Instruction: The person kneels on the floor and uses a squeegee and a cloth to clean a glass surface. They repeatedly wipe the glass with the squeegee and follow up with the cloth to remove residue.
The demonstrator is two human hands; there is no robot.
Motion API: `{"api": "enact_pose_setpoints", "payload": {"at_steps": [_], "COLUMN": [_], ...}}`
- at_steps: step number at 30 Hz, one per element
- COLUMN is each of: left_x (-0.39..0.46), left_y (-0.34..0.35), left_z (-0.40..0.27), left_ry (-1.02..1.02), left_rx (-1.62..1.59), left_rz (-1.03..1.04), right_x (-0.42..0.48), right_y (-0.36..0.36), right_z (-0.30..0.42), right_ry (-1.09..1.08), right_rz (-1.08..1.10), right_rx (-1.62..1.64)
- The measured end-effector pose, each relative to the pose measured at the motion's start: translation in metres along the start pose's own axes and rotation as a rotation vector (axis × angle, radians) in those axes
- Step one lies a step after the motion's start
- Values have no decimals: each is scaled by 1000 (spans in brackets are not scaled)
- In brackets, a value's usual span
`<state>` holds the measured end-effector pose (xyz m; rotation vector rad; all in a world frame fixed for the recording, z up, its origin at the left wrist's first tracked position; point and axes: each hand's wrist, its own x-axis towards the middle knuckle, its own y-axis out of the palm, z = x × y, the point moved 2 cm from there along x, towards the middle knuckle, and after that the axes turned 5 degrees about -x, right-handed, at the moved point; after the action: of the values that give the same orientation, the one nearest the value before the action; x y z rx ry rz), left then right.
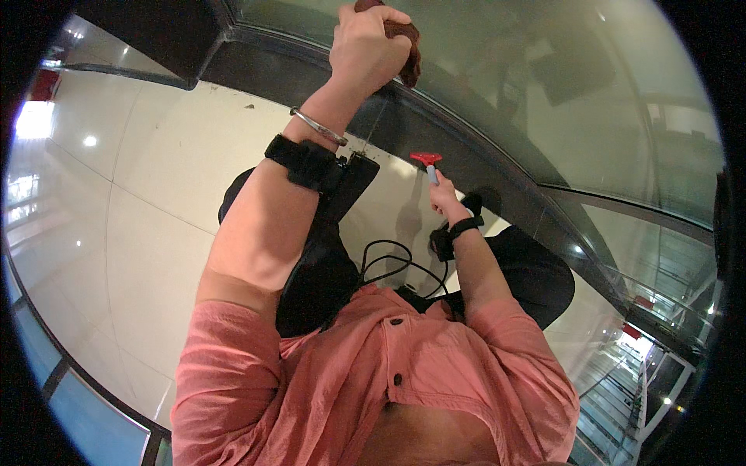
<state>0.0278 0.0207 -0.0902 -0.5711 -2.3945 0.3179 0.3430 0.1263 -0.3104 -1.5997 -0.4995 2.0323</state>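
Note:
My left hand [368, 55] is raised at the top of the view, its fingers closed around a brown cloth [412, 58]. The cloth lies against the lower part of a large glass panel [559, 134], close to its dark bottom frame. Lower and to the right, my right hand [444, 195] grips the grey handle of a small scraper with a red head [427, 157]. The scraper's head is near the dark skirting [460, 145] below the glass; I cannot tell whether it touches.
Pale glossy floor tiles [163, 186] spread to the left. A looped black cable [387, 256] hangs or lies between my knees. Black straps with devices [306, 163] sit on both wrists. A black pillar base [157, 35] juts out at upper left, and a white metal railing [664, 402] stands at lower right.

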Motion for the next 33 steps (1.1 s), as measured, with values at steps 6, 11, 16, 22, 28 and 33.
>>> {"api": "enact_pose_setpoints", "payload": {"at_steps": [6, 11, 16, 22, 28, 33], "left_x": [-5, -2, -3, -1, -3, -4], "left_y": [-3, -7, -4, -5, -6, -3], "left_z": [-15, -15, -17, -14, -18, -15], "left_ry": [-153, -177, -119, -118, -133, -180], "left_rx": [-18, 7, 8, 6, -25, -22], "left_rz": [49, 31, 38, 3, 55, 62], "right_x": [10, 19, 26, 6, 9, 13], "right_y": [-11, -19, -15, 0, -3, -7], "right_z": [24, 34, 41, 22, 24, 68], "right_ry": [-34, -53, -1, -96, -187, -198], "right_rz": [-21, -91, -78, -16, -37, 3], "right_rx": [-54, 68, 177, -78, -305, -296]}}
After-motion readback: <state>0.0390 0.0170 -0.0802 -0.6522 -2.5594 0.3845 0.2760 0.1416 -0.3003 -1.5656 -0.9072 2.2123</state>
